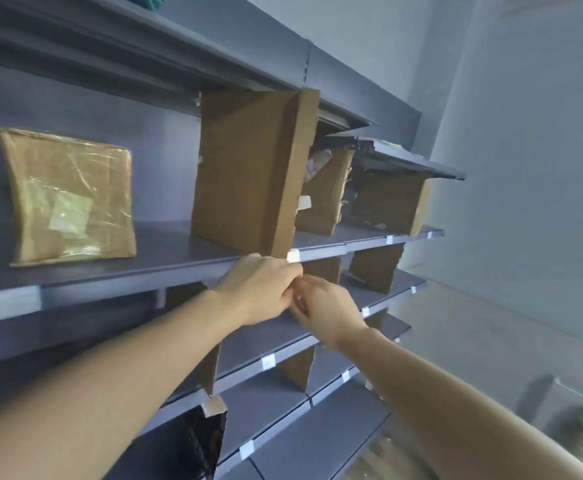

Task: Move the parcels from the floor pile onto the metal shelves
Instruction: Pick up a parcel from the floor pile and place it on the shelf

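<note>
- Our left hand and right hand meet just below the front edge of the metal shelf, fingers curled toward each other. Motion blur hides the fingertips; we cannot tell whether either grip holds anything. No parcel shows in either hand.
- Parcels on that shelf: a tall cardboard box standing upright at the front edge, directly above our hands; a tape-wrapped parcel well to its left, leaning against the back panel; two more brown boxes behind and to the right, one torn.
- The lower shelves carry further boxes, partly hidden by our arms. The floor pile is out of view.
- Risk, our judgement: the tall box sits close to the lip, so a knock from a rising hand could tip it forward off the shelf.
- Risk: the tape-wrapped parcel bulges and stands on a narrow edge; a jolt to the shelf could slide it flat.
</note>
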Motion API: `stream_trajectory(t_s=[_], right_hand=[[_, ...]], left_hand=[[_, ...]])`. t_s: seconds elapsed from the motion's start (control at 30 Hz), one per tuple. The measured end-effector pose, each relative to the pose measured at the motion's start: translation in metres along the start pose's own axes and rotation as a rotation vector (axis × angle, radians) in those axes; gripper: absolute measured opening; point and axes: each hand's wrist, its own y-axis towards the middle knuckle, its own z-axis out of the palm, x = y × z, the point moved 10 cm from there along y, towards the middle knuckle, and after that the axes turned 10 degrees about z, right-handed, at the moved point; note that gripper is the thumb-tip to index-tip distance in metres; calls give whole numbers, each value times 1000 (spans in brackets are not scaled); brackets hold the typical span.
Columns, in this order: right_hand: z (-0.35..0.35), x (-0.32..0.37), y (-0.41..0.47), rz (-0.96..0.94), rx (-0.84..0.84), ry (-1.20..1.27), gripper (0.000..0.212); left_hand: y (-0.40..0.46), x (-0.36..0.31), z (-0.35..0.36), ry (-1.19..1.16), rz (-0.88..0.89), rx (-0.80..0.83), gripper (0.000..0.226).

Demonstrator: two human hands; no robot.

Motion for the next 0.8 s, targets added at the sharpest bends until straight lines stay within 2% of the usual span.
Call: stream_trajectory(t_s=[0.1,0.2,0.37,0.67,0.8], right_hand=[[18,-83,-33,180,107,-93,31],[24,-171,-78,424,176,-100,39],[20,-304,-174,781,272,-51,54],[37,-491,-334,1058,376,-58,38],[37,-549,-388,1143,392,-27,44]], left_hand=[[28,-42,61,-71,11,172,31],[52,-83,119,-179,-37,339,58],[104,-173,186,-269,-38,446,81],[193,-381,290,-446,138,547,82],[217,-451,329,-478,185,599,76]])
